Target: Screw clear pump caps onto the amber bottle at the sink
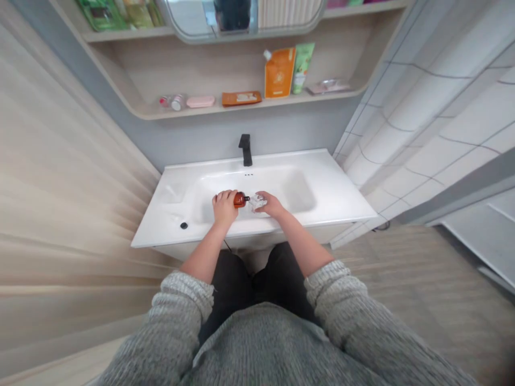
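Over the white sink basin (295, 190), my left hand (225, 206) is wrapped round an amber bottle (240, 200). The bottle lies tipped on its side, its dark neck pointing right. My right hand (270, 204) grips a small clear cup (257, 202) whose mouth is close to the bottle's neck. Whether the two touch, or any liquid runs between them, is too small to tell. A round black cap (184, 225) rests on the front left of the white countertop (333, 198).
A black faucet (245, 150) stands behind the basin. Above it, a wall shelf (177, 114) holds an orange pouch (279, 73), a green tube (301, 68), an orange packet (241, 98) and a pink soap box (200, 102). A beige curtain (72, 177) hangs at left; white tiles (442, 123) line the right.
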`<state>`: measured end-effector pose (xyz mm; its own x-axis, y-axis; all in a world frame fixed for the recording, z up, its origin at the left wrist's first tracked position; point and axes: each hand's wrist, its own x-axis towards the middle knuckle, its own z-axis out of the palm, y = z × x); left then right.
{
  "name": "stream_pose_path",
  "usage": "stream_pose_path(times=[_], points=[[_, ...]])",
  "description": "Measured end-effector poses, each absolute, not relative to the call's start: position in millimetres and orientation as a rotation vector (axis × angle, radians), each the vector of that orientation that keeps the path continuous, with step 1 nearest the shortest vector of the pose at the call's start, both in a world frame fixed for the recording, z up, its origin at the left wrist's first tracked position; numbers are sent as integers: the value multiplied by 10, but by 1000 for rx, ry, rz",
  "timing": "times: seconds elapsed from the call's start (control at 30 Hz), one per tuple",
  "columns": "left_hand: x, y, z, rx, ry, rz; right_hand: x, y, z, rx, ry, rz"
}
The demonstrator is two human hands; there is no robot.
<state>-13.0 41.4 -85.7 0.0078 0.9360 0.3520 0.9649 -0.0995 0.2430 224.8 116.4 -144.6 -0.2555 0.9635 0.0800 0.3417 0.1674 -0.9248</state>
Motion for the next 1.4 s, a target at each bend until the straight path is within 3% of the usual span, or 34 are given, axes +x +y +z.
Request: stream_pose_path(times=[1.4], points=[[-115, 403, -838, -2189, -2044, -686, 2244, 1157, -1443, -1242, -1701, 1092]])
